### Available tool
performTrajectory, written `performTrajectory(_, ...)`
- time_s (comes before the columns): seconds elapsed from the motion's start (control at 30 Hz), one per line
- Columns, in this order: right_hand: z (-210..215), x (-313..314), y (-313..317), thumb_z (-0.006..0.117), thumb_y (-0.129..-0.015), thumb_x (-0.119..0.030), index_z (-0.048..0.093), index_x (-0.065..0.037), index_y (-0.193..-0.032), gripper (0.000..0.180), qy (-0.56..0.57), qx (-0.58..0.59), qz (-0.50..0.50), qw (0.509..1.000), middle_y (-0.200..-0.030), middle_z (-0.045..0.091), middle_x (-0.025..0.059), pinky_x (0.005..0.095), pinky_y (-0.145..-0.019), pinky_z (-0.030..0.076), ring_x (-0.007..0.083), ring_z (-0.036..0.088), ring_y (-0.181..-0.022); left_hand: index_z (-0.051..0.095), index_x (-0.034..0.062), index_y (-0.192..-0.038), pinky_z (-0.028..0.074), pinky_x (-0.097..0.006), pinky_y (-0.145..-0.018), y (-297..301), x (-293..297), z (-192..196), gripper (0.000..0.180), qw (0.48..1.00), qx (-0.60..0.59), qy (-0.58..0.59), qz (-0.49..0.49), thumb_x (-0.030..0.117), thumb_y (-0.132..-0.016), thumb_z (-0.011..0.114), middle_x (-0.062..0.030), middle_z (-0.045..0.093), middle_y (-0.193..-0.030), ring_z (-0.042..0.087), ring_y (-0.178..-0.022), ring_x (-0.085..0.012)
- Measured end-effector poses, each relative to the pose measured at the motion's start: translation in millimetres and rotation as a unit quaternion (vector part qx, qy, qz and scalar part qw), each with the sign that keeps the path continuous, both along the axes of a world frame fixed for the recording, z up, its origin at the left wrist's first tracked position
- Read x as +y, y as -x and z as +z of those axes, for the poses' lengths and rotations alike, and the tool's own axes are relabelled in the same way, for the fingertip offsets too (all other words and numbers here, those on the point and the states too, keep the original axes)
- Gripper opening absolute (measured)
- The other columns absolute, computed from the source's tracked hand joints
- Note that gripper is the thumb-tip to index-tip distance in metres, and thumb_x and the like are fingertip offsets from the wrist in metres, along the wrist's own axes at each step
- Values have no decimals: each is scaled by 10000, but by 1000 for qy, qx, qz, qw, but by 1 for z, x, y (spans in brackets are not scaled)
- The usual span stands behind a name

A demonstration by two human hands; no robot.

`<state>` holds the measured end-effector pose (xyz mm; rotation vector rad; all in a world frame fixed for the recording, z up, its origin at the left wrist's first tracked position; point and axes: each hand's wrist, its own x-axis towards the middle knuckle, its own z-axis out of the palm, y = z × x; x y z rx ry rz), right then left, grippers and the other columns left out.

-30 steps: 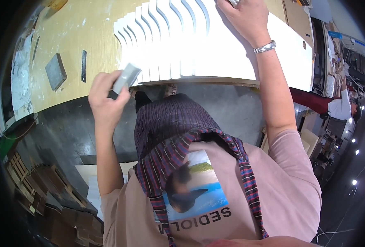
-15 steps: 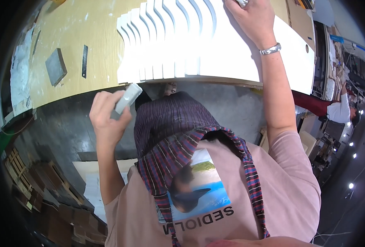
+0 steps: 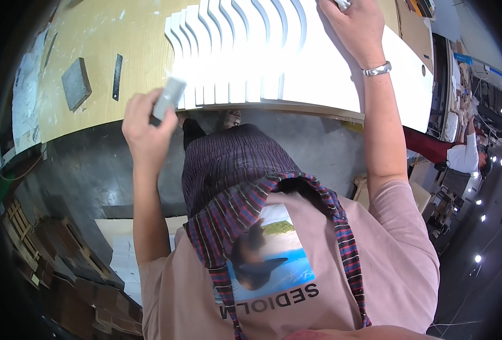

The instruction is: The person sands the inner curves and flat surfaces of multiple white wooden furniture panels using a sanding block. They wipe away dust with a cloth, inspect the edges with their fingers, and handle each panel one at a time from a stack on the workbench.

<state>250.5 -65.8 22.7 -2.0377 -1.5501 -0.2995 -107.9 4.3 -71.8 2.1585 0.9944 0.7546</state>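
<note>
Several white panels (image 3: 222,62) with wavy edges lie overlapped in a fanned row on the table. My left hand (image 3: 148,126) is closed around a small pale grey rectangular block (image 3: 170,97), slightly blurred. It is raised by the table's near edge, at the left end of the panels. At the top of the view, my right hand (image 3: 360,29), with a silver band on its wrist, is over the rightmost broad white panel (image 3: 395,79). Its fingers are closed on a small whitish thing (image 3: 343,4), cut off by the frame and too little shown to name.
On the pale wood-coloured table (image 3: 101,34), a grey slab (image 3: 76,84) and a narrow dark strip (image 3: 117,77) lie to the left. Wooden pallets (image 3: 21,226) and boards stand at lower left. Another person (image 3: 460,156) is at the far right.
My left hand has lifted the block from above the floor to the panels' left end. The right hand appears a little farther right, as the whole view has shifted slightly.
</note>
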Motion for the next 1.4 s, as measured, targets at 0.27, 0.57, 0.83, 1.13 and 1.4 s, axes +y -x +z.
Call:
performTrajectory(0.27,-2,0,-5,699,-770,-138,670,-24,-1006,265,-8,-11,3,1000,-948,592,182,427,-791,495,378,605,-907,682,-12,-1048,502,-313,-772,43,-8,-4,320,991,23,80,-101,-19,-728,696,-129,638,-916,625,-823,-241)
performTrajectory(0.57,-2,3,-1,699,-768,-115,664,-14,-1016,270,-3,8,8,1000,-927,584,176,412,-768,489,371,605,-878,700,-7,-1080,517,-311,-803,25,20,-16,329,991,24,121,-59,-6,-750,712,-112,676,-959,642,-854,-221)
performTrajectory(0.83,-2,4,-1,704,-780,-112,665,-15,-1020,262,-3,13,19,1000,-931,593,176,397,-773,493,360,614,-881,699,-17,-1096,537,-322,-809,19,33,-20,314,992,-51,113,2,13,-783,694,-132,697,-1016,670,-870,-231)
performTrajectory(1.13,-5,3,1,719,-795,-119,669,-13,-1016,249,-10,32,14,999,-924,597,169,389,-762,495,347,618,-868,705,-26,-1052,503,-301,-706,57,22,-16,309,988,54,141,-6,40,-750,711,-110,667,-856,601,-733,-186)
performTrajectory(1.4,-4,2,-5,722,-793,-125,666,-11,-1021,261,-3,-3,3,1000,-924,597,166,387,-753,491,342,613,-858,713,-19,-1008,477,-282,-646,55,6,-9,272,965,150,212,35,102,-765,735,-86,623,-776,552,-672,-146)
